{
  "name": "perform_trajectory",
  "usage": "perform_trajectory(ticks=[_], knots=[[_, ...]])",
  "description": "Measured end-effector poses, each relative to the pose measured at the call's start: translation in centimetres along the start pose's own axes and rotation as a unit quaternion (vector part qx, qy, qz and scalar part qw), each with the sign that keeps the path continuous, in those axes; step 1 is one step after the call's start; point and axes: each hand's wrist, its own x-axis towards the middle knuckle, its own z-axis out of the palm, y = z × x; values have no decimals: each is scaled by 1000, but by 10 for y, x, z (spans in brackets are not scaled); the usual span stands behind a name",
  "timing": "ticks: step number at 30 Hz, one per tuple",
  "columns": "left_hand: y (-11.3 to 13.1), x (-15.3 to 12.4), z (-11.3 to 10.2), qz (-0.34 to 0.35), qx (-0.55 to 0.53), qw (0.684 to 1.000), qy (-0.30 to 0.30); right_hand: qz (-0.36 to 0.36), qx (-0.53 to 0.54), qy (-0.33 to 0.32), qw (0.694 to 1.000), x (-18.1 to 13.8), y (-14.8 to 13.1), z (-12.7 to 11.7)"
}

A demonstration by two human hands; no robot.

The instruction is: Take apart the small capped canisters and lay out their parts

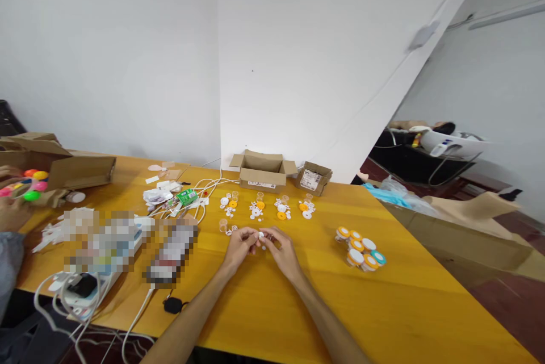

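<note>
Over the middle of the yellow table, my left hand and my right hand meet at the fingertips. Between them they pinch a small round white part, its exact kind too small to make out. Another tiny white piece shows just below the fingers. Beside my left hand stand a small clear cup and some white cut-out pieces. Beyond my hands lie several groups of white discs and gears, orange rings and clear cups.
Capped round containers cluster at the right. An open cardboard box and a smaller box stand by the wall. Leftward are a phone, a power strip and cables. Another person's hand is near colourful balls.
</note>
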Motion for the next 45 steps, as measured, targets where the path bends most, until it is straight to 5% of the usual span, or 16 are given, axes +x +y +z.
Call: perform_trajectory(ticks=[14, 45], knots=[[-7, 0, 3, 125, 76, 989, 17, 55, 56, 19, 997, 1, -3, 2], [-5, 0, -3, 135, 115, 984, 30, 103, 92, 1, 990, 5, 10, -5]])
